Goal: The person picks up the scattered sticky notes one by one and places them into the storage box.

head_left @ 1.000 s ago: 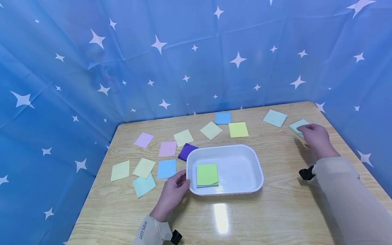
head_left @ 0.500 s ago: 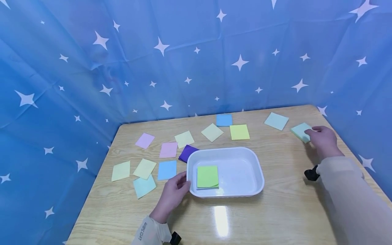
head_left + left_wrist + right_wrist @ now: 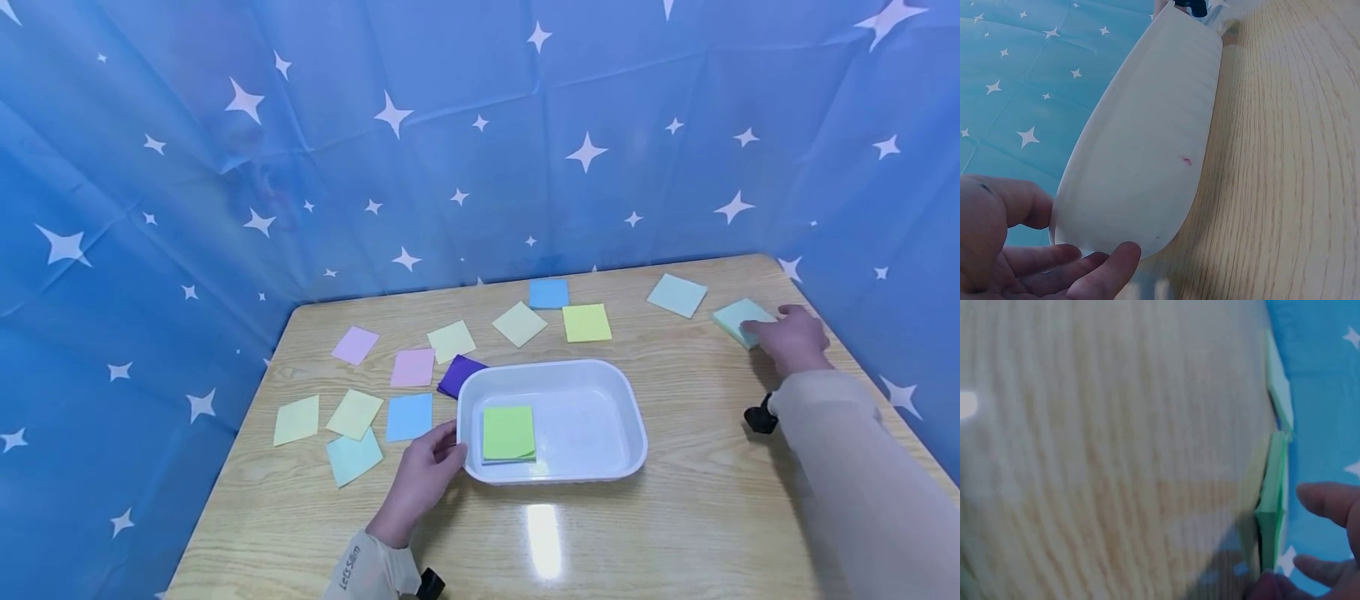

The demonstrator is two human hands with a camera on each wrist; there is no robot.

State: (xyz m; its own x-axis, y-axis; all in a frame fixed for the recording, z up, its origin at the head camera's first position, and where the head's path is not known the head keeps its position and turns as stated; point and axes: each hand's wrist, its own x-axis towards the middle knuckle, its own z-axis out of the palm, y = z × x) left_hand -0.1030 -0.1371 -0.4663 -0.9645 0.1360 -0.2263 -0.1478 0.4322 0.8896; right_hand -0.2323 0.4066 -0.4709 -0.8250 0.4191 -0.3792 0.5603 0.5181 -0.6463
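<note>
My left hand (image 3: 429,471) grips the left end of a white plastic tub (image 3: 592,417), its thumb on the outer wall in the left wrist view. Inside the tub, at its left, lies a stack of sticky notes with a lime green one (image 3: 508,432) on top. Near the table's right edge, my right hand (image 3: 792,340) is at a pale green pad of sticky notes (image 3: 738,320). Its fingers are spread apart beside the pad (image 3: 1271,503) in the right wrist view; whether a fingertip touches it I cannot tell.
A pale blue-green note (image 3: 677,296) lies left of that pad. Several yellow, pink, lilac and blue notes, among them a blue one (image 3: 409,417), are scattered left of and behind the tub. A dark purple one (image 3: 459,375) lies by its rim. A starry blue curtain (image 3: 480,167) stands behind the table.
My right hand has drawn slightly to the right, uncovering more of the pale green pad, and its fingers have spread. The left hand and the tub stay as they were.
</note>
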